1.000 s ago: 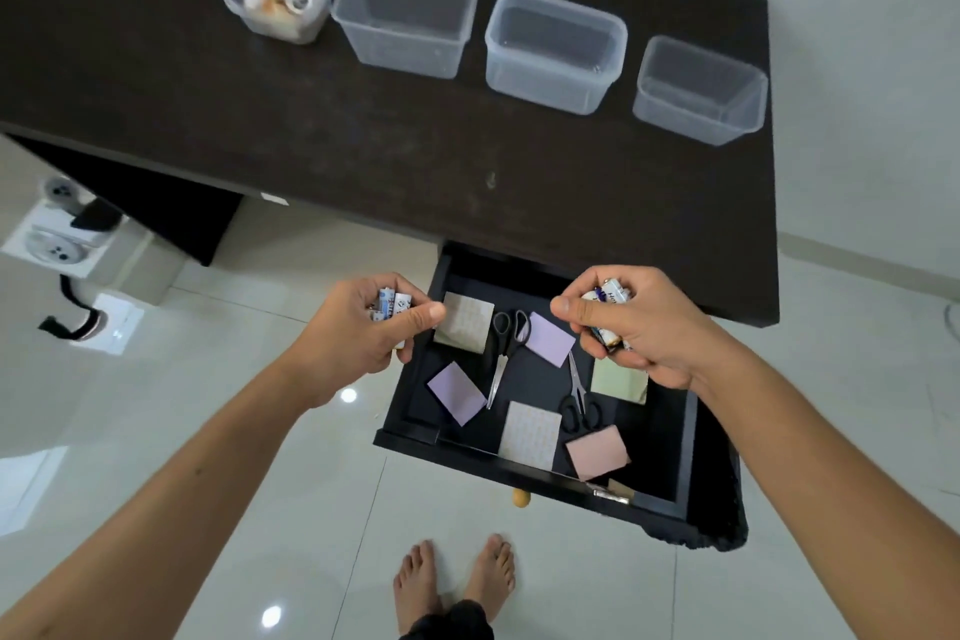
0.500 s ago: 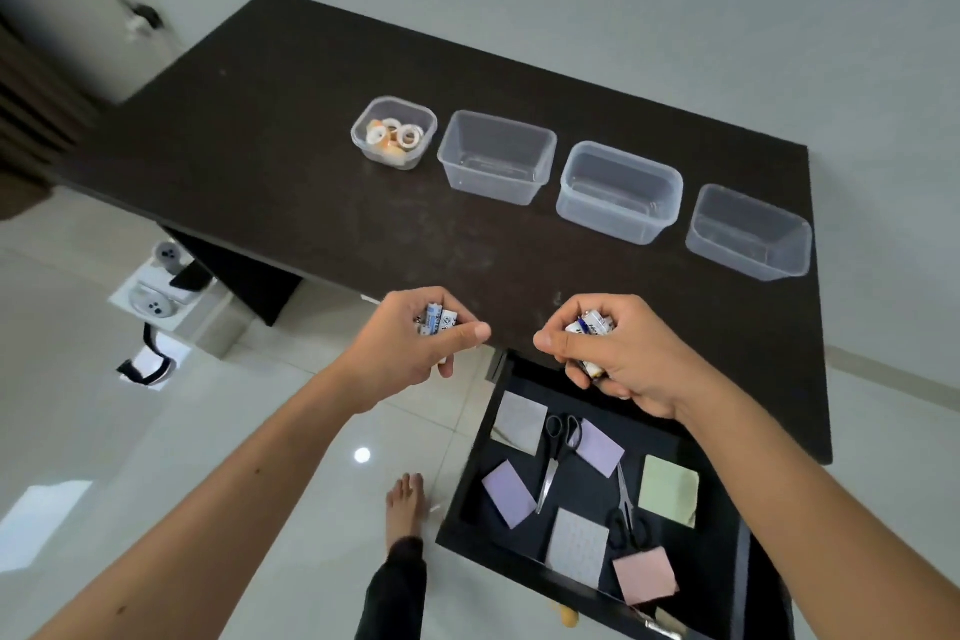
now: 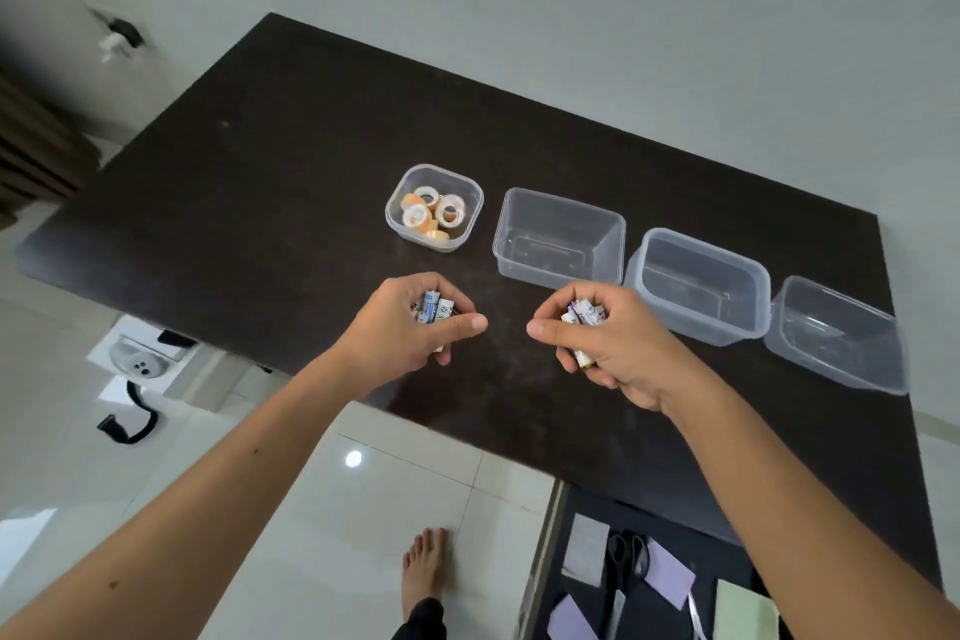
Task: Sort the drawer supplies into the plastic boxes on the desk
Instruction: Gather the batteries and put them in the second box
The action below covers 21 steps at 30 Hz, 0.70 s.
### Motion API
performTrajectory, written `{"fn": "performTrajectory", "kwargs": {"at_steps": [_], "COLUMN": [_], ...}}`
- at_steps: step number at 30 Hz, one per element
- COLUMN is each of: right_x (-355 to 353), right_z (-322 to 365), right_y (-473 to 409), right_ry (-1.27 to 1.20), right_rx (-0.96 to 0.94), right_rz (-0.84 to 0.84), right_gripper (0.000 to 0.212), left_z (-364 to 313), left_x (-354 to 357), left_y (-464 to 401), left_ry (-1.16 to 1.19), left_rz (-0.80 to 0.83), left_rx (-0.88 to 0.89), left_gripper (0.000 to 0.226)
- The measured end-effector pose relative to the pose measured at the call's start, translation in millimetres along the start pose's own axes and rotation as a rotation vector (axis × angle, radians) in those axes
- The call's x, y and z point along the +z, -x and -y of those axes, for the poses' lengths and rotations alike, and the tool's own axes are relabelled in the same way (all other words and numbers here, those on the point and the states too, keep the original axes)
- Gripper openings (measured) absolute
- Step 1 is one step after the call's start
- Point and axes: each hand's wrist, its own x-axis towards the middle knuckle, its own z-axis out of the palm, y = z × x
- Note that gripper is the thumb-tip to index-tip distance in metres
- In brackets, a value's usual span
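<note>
Both hands had come up from the open drawer (image 3: 540,566) and now hung over the dark desk (image 3: 270,182). A moment earlier they were low, right above the drawer. The left hand (image 3: 410,327) was curled tight around a bunch of small batteries (image 3: 432,308). The right hand (image 3: 597,338) was curled around more batteries (image 3: 586,316). Neither hand had let go yet.

Four clear plastic boxes stood in a row on the desk. The small square box (image 3: 457,182) at the left end held rolls of tape (image 3: 434,213). The second box (image 3: 561,203) looked empty, and so did the third box (image 3: 748,296) and the fourth box (image 3: 841,379). Both hands were just in front of the second box, so the batteries would likely go in there.

Some things were left in the drawer: scissors (image 3: 626,572), a purple sticky note (image 3: 667,574), a grey one (image 3: 587,554) and a green one (image 3: 745,613). So the sorting was only partly done.

A bare foot (image 3: 426,559) stood on the white floor tiles (image 3: 363,509).
</note>
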Motion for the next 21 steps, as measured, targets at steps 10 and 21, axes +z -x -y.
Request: {"fn": "performTrajectory", "kwargs": {"at_steps": [10, 21], "right_x": [-44.2, -59.6], "right_z": [31.9, 9.2], "right_y": [-76.4, -150.1], "right_ry": [0.095, -0.204], "right_rx": [-0.021, 0.179], "right_rz": [-0.186, -0.274], "right_gripper": [0.013, 0.018], "left_z": [-53.1, -42.6], "left_x": [26.4, 66.5], "left_y": [-108.1, -179.7], "left_ry": [-0.036, 0.189], "left_rz": [0.043, -0.044], "left_rx": [0.126, -0.08], "left_gripper": [0.027, 0.02]}}
